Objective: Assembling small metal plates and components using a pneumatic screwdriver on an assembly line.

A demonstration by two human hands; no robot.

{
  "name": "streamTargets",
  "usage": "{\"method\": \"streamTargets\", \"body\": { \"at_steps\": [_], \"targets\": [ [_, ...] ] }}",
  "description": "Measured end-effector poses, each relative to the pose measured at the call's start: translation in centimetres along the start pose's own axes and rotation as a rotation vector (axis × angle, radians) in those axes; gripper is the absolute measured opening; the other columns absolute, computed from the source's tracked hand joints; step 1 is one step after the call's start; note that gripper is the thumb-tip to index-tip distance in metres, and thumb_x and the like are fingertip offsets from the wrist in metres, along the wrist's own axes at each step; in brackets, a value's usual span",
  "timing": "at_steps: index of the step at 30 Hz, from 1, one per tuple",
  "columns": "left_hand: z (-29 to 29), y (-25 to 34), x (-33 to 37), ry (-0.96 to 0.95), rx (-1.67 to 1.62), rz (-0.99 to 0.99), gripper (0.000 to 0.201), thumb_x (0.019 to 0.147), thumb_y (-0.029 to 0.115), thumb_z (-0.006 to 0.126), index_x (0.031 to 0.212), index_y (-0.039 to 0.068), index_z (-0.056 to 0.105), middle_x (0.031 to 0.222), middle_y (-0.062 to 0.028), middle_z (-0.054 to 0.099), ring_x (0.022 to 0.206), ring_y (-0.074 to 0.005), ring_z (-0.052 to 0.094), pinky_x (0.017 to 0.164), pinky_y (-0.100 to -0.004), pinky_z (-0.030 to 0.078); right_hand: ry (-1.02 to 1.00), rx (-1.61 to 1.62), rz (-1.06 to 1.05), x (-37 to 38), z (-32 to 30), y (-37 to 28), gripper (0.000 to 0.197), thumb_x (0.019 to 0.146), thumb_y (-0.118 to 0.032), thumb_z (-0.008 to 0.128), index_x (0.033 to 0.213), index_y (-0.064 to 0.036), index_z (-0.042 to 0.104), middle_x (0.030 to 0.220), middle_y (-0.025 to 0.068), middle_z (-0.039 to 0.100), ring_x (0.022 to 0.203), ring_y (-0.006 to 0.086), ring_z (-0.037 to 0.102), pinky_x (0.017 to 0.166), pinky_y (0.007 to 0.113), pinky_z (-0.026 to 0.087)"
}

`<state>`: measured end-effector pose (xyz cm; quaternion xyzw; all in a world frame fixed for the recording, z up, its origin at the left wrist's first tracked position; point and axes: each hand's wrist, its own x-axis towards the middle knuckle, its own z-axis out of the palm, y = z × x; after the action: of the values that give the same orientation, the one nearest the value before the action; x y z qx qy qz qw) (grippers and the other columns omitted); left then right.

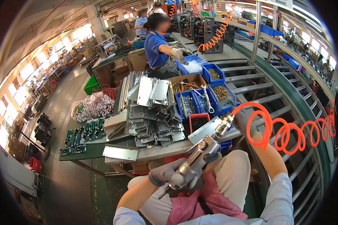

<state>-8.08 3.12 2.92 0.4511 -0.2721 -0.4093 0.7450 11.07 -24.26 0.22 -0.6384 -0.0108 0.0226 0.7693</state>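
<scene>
My left hand point(172, 173), in a grey glove, is wrapped round the body of a silver air screwdriver point(199, 155) held slanted above my lap. Its thin bit points down to the lower left. At the tool's upper end a brass-coloured fitting point(225, 125) joins an orange coiled air hose point(264, 127). My right hand point(243, 120), also gloved, reaches forward beside the fitting, over the right edge of the blue bins. Its fingers are smeared by motion and partly hidden by the hose. Nearest to them is a blue bin of brass-coloured screws point(220, 93).
Stacked metal plates point(154, 112) crowd the bench left of the bins. A wrench point(207, 99) lies across the blue bins, beside a red bin of dark screws point(199, 123). Circuit boards point(82, 133) lie farther left. A roller conveyor point(266, 98) runs along the right. A co-worker point(157, 48) reaches toward a far bin.
</scene>
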Motion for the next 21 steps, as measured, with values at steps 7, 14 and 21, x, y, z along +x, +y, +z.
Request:
{"method": "streamTargets", "body": {
  "at_steps": [7, 14, 21],
  "targets": [
    [-3.9, -2.6, 2.6, 0.039, -0.063, -0.102, 0.086, 0.057, 0.05, 0.076, 0.119, 0.0, 0.044, 0.077, -0.0094, 0.059, 0.066, -0.0121, 0.053, 0.054, -0.0197, 0.037, -0.246, 0.066, 0.218, 10.6, 8.7, -2.7, 0.041, 0.091, -0.049, 0.048, 0.105, -0.0118, 0.054, 0.08, 0.0085, 0.066, 0.053, 0.0135, 0.059, 0.046, 0.025, 0.048],
    [-4.4, -1.8, 2.5, 0.199, -0.143, 0.062, 0.081, 0.061, 0.055, 0.072, 0.115, -0.001, 0.049, 0.072, -0.0082, 0.059, 0.07, -0.0164, 0.049, 0.062, -0.0235, 0.036, -1.341, 0.038, 0.037, -1.0, 7.9, 0.9, 0.098, 0.071, -0.028, 0.078, 0.146, -0.0045, 0.019, 0.135, 0.0222, 0.044, 0.117, 0.032, 0.051, 0.1, 0.046, 0.04],
    [-5.0, -2.6, 4.8, 0.211, -0.177, 0.265, 0.071, 0.067, 0.052, 0.064, 0.115, 0.0, 0.052, 0.084, -0.0095, 0.059, 0.071, -0.0149, 0.056, 0.065, -0.0226, 0.042, -1.028, 0.612, 0.199, -7.5, 10.5, 0.1, 0.094, 0.066, -0.017, 0.075, 0.144, -0.0055, 0.024, 0.14, 0.0238, 0.036, 0.127, 0.0338, 0.042, 0.104, 0.047, 0.035]
  ]
}}
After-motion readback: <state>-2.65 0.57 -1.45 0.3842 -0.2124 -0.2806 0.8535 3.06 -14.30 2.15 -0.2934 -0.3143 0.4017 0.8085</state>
